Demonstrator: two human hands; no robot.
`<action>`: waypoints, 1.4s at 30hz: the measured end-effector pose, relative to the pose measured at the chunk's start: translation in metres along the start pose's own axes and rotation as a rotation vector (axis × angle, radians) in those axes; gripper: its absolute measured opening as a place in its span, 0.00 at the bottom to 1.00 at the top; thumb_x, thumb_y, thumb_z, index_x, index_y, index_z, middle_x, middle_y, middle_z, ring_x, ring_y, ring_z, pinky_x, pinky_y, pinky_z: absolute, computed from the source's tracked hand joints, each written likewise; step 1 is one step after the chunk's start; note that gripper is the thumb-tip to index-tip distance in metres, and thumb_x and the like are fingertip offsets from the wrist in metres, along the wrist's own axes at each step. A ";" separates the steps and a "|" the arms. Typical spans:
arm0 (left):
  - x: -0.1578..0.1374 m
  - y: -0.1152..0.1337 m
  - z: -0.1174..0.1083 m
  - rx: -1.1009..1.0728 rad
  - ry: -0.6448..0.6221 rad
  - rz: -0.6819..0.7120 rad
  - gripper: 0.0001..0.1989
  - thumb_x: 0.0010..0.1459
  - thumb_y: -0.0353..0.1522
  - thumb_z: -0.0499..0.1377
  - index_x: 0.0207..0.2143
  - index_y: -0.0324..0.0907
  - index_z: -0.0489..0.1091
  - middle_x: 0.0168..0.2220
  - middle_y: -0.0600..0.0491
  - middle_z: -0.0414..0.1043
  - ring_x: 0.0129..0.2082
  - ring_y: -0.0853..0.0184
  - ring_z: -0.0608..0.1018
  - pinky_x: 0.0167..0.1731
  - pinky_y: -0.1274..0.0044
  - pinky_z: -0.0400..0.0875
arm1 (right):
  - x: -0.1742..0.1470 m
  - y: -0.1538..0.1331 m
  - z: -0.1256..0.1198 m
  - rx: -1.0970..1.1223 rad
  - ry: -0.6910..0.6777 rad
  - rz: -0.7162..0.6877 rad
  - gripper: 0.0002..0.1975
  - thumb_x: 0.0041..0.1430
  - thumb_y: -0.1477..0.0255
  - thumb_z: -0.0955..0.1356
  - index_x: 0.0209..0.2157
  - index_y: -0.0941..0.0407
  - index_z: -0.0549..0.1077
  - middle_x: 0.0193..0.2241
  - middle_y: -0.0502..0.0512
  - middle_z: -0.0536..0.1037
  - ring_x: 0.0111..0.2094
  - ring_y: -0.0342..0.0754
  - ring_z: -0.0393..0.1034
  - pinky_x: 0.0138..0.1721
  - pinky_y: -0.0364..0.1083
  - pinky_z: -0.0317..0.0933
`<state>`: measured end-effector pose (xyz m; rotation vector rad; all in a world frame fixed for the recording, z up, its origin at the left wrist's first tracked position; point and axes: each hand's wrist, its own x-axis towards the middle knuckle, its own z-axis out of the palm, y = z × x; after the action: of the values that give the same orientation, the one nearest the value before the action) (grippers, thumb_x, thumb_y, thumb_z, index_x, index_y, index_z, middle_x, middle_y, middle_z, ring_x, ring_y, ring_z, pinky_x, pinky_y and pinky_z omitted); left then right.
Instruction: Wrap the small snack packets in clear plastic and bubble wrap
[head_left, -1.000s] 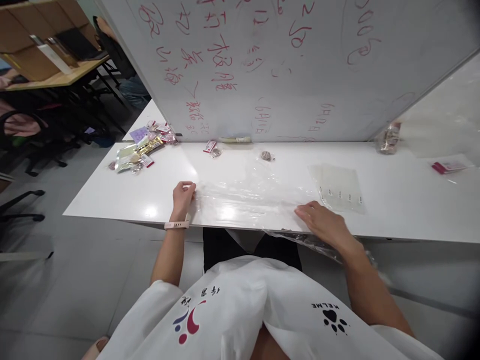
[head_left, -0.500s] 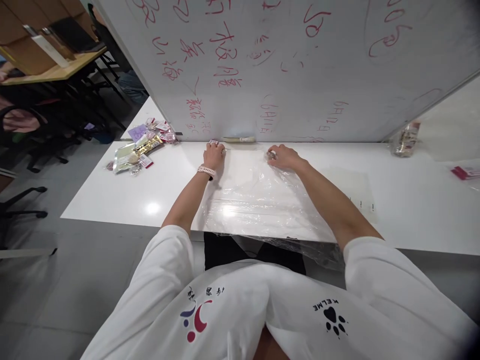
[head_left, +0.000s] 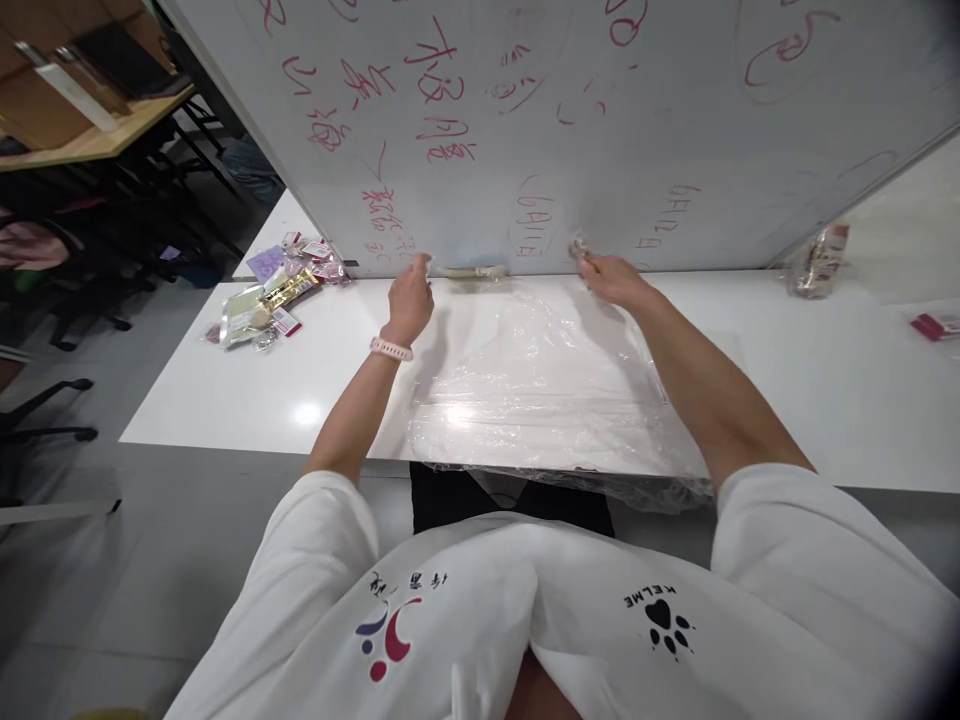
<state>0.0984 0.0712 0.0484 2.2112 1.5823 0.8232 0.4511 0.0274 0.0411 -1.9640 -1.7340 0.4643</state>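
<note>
A clear plastic sheet (head_left: pixel 525 385) lies spread on the white table (head_left: pixel 225 400), and its near edge hangs over the front. Both my arms reach across it to the foot of the whiteboard (head_left: pixel 525 110). My left hand (head_left: pixel 409 298) pinches a small pale packet (head_left: pixel 424 261) at its fingertips. My right hand (head_left: pixel 611 278) pinches a small brownish item (head_left: pixel 579 248), held just off the table. A pale stick-like object (head_left: pixel 474 271) lies between the two hands at the board's base.
A pile of small packets (head_left: pixel 274 298) sits at the table's far left. A filled clear bag (head_left: pixel 817 258) and a pink packet (head_left: pixel 934 325) are at the far right. Black chairs (head_left: pixel 45 300) and a wooden desk (head_left: pixel 90 140) stand to the left.
Both hands went from the table's front edge to the board. They closed on the small packet and the brown item, then lifted them. The plastic sheet now lies flatter.
</note>
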 end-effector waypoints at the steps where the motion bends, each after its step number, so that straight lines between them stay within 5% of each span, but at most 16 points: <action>1: -0.022 0.011 -0.007 -0.054 0.034 0.116 0.19 0.67 0.25 0.49 0.58 0.40 0.64 0.50 0.43 0.73 0.56 0.54 0.74 0.58 0.61 0.65 | -0.016 -0.002 -0.007 -0.100 0.045 -0.046 0.22 0.72 0.57 0.58 0.38 0.59 0.73 0.31 0.60 0.75 0.35 0.52 0.68 0.40 0.51 0.63; 4: -0.108 0.044 -0.003 -0.155 -0.014 0.334 0.25 0.69 0.24 0.41 0.63 0.48 0.62 0.64 0.49 0.65 0.65 0.60 0.66 0.62 0.60 0.63 | -0.090 -0.013 -0.003 -0.268 0.047 -0.223 0.19 0.73 0.64 0.56 0.49 0.55 0.74 0.40 0.62 0.76 0.41 0.57 0.69 0.43 0.55 0.62; 7: -0.188 0.066 0.030 -0.171 -0.171 0.376 0.28 0.68 0.23 0.40 0.67 0.49 0.58 0.70 0.48 0.54 0.72 0.60 0.53 0.66 0.57 0.57 | -0.168 -0.024 0.032 -0.376 -0.075 -0.400 0.24 0.68 0.77 0.55 0.61 0.55 0.67 0.53 0.65 0.75 0.49 0.60 0.69 0.48 0.59 0.62; 10: -0.223 0.074 0.059 -0.078 -0.360 0.383 0.28 0.70 0.31 0.46 0.71 0.47 0.48 0.73 0.43 0.45 0.74 0.54 0.45 0.69 0.49 0.40 | -0.208 -0.029 0.059 -0.473 -0.147 -0.419 0.28 0.63 0.83 0.55 0.62 0.60 0.65 0.61 0.67 0.69 0.55 0.61 0.66 0.52 0.60 0.61; 12: -0.228 0.074 0.061 -0.031 -0.379 0.364 0.31 0.70 0.38 0.48 0.72 0.46 0.44 0.74 0.42 0.41 0.74 0.52 0.41 0.68 0.49 0.35 | -0.219 -0.031 0.056 -0.457 -0.082 -0.419 0.27 0.63 0.83 0.55 0.62 0.61 0.65 0.63 0.67 0.67 0.58 0.61 0.64 0.54 0.59 0.60; 15: -0.241 0.067 0.044 -0.013 -0.286 0.398 0.36 0.66 0.46 0.54 0.71 0.46 0.47 0.74 0.41 0.40 0.74 0.50 0.40 0.68 0.50 0.33 | -0.246 -0.033 0.040 -0.291 0.099 -0.477 0.21 0.68 0.77 0.58 0.59 0.60 0.69 0.58 0.66 0.72 0.55 0.59 0.67 0.52 0.57 0.62; 18: -0.285 0.049 0.030 -0.083 -0.164 0.389 0.24 0.63 0.41 0.60 0.60 0.47 0.66 0.67 0.42 0.60 0.70 0.50 0.57 0.68 0.53 0.45 | -0.306 -0.027 0.051 0.030 0.186 -0.507 0.09 0.67 0.68 0.66 0.42 0.55 0.77 0.38 0.59 0.80 0.40 0.52 0.73 0.43 0.51 0.66; 20: -0.322 0.035 0.031 -0.225 -0.081 0.191 0.09 0.61 0.38 0.62 0.43 0.46 0.74 0.51 0.45 0.76 0.57 0.54 0.73 0.62 0.58 0.59 | -0.352 -0.014 0.078 0.249 0.178 -0.326 0.10 0.64 0.65 0.69 0.29 0.53 0.75 0.26 0.54 0.77 0.30 0.48 0.70 0.35 0.49 0.65; 23: -0.354 0.022 0.040 -0.631 -0.045 -0.382 0.12 0.54 0.40 0.67 0.35 0.44 0.72 0.38 0.48 0.77 0.44 0.59 0.77 0.51 0.63 0.69 | -0.394 0.012 0.126 0.676 0.132 0.290 0.15 0.55 0.54 0.73 0.34 0.51 0.76 0.28 0.53 0.76 0.29 0.49 0.71 0.31 0.49 0.68; 26: -0.342 0.025 0.044 -1.179 -0.172 -0.800 0.23 0.47 0.44 0.72 0.41 0.44 0.71 0.45 0.47 0.77 0.46 0.59 0.78 0.48 0.64 0.72 | -0.389 0.029 0.146 1.174 0.042 0.578 0.27 0.46 0.47 0.76 0.44 0.46 0.75 0.45 0.55 0.78 0.46 0.53 0.75 0.44 0.53 0.71; 29: -0.312 0.036 0.036 -1.288 -0.369 -0.881 0.22 0.47 0.45 0.71 0.36 0.39 0.73 0.40 0.45 0.79 0.39 0.63 0.80 0.39 0.72 0.74 | -0.364 0.032 0.131 1.387 -0.078 0.548 0.21 0.47 0.51 0.77 0.39 0.48 0.77 0.47 0.54 0.78 0.51 0.53 0.73 0.50 0.53 0.70; 32: -0.295 0.046 0.017 -1.036 -0.505 -0.897 0.20 0.50 0.46 0.68 0.28 0.36 0.74 0.28 0.45 0.79 0.21 0.70 0.76 0.21 0.80 0.64 | -0.348 0.024 0.100 1.335 -0.169 0.472 0.14 0.51 0.56 0.76 0.32 0.52 0.78 0.41 0.54 0.80 0.40 0.48 0.75 0.41 0.47 0.71; 34: -0.288 0.054 0.001 -0.970 -0.550 -0.852 0.20 0.52 0.46 0.66 0.27 0.35 0.75 0.27 0.44 0.80 0.19 0.70 0.75 0.18 0.80 0.61 | -0.344 0.018 0.079 1.283 -0.198 0.392 0.12 0.54 0.58 0.75 0.31 0.53 0.78 0.39 0.54 0.80 0.37 0.47 0.75 0.37 0.45 0.71; 38: -0.257 0.066 -0.024 -1.123 -0.490 -0.692 0.18 0.55 0.44 0.63 0.27 0.35 0.75 0.33 0.41 0.82 0.24 0.67 0.79 0.24 0.78 0.70 | -0.327 0.006 0.041 1.151 -0.113 0.178 0.10 0.60 0.60 0.72 0.31 0.51 0.78 0.42 0.54 0.80 0.43 0.50 0.75 0.45 0.50 0.71; 42: -0.207 0.068 -0.013 -1.247 -0.381 -0.581 0.17 0.60 0.43 0.59 0.38 0.36 0.76 0.45 0.40 0.80 0.41 0.60 0.83 0.43 0.70 0.77 | -0.280 0.000 0.019 0.842 0.048 -0.066 0.10 0.64 0.60 0.68 0.44 0.48 0.77 0.57 0.53 0.74 0.61 0.54 0.65 0.61 0.58 0.61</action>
<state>0.0949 -0.1469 0.0384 0.8804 0.9512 0.7871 0.4011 -0.2466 0.0096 -1.2892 -1.2544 0.9283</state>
